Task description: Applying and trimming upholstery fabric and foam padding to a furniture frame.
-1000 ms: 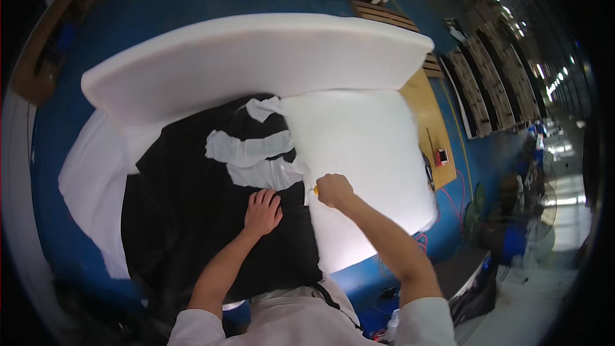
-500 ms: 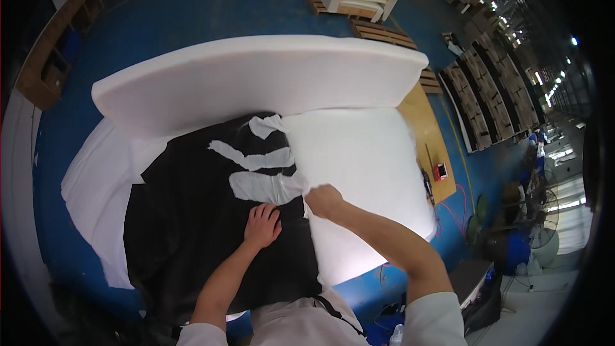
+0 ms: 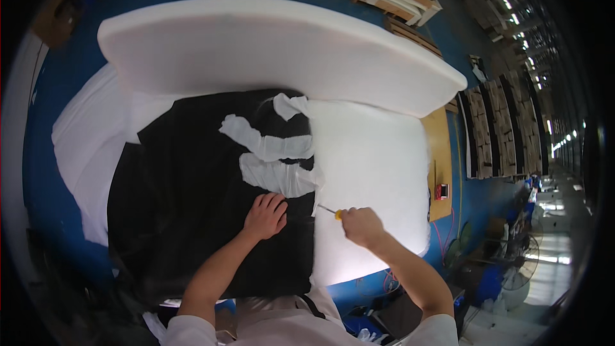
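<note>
right hand (image 3: 362,225) — back off black fabric (image 3: 192,218) | yellow-handled tool (image 3: 331,212) showing again

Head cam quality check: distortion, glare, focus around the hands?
Head view: strong fisheye, the white foam slab bows and the corners go black; ceiling lights glare at upper right; left hand on black fabric and right hand gripping a yellow-handled tool look sharp.

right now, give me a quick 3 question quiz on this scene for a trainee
1. True or false: the left hand lies flat on the black fabric.
2. What does the right hand hold? A) scissors B) a yellow-handled tool C) a brush
3. What lies along the far side of the table, behind the fabric?

Key: 1 true. 2 B. 3 a long white foam slab.
</note>
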Demonstrator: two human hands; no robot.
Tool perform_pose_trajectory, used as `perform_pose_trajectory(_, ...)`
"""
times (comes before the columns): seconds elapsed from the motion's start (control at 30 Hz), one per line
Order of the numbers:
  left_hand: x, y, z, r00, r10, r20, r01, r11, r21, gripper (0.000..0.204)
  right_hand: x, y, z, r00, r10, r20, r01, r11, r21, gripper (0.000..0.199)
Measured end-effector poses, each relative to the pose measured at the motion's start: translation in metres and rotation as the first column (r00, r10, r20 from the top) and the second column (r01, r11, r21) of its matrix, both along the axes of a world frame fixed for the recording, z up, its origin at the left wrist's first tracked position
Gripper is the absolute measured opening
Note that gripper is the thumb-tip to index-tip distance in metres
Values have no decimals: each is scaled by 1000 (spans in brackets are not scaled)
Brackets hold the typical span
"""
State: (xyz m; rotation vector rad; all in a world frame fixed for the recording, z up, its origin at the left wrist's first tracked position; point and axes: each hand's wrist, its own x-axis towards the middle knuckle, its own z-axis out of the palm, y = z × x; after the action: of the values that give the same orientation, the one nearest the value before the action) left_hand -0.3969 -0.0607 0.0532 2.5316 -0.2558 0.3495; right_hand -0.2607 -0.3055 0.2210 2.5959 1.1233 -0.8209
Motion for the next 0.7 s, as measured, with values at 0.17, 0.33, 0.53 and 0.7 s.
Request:
perform_pose_trajectory(0.17,2,-1,-3,998,7,-67,-8,1000,-10,33,27,52,-52,948,314,-54,-319,933,-167,13)
perform_pose_trajectory(0.33,3,-1,-5,1000,23,7,-23,1000,5,36,35,88,-91,961,192,-197,-225,962,-157,13)
perform_pose_trajectory(0.53,6,3,-16,1000,-6,-25,6,1000,-12,35,43,67,-77,994,81,-78,-98,965,-242,14)
perform_pose_trajectory(0.7,5,0,-13,995,-3,-103,7,999,34,34,24,82,-93,991,-103,-90,92,988,-122,11)
